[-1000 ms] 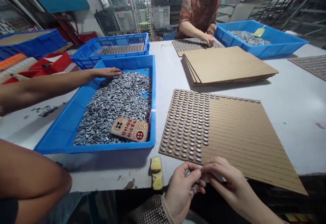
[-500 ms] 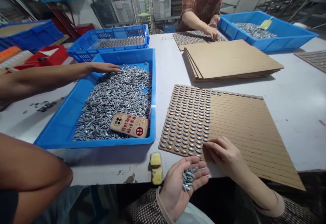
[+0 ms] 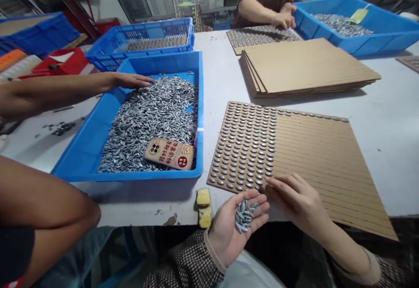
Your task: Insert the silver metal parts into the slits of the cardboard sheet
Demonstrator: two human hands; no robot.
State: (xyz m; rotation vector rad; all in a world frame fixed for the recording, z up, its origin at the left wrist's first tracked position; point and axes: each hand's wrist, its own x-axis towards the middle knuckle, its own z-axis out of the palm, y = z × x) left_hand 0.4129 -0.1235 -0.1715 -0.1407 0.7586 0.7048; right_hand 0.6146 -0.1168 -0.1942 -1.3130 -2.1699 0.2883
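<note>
My left hand (image 3: 234,224) is palm up at the table's near edge, cupping a small pile of grey metal pieces (image 3: 245,216). My right hand (image 3: 294,200) rests on the near edge of a ribbed cardboard sheet (image 3: 327,161), its fingertips pinched at the bottom of the filled rows. The left part of the sheet carries several rows of the same grey pieces (image 3: 245,148). A blue tray (image 3: 81,152) heaped with loose pieces stands to the left, with a phone in a tan case (image 3: 169,153) lying on them.
A co-worker's arm (image 3: 65,89) reaches into the blue tray from the left; their other arm (image 3: 39,200) is nearer. Another person's hands (image 3: 283,17) work at a far sheet. A cardboard stack (image 3: 310,65), more blue crates (image 3: 144,39) and yellow sponges (image 3: 203,207) are around.
My hands separated: the left one turned palm up showing the pieces, and the right one moved onto the sheet's near edge. The camera view tilted down slightly.
</note>
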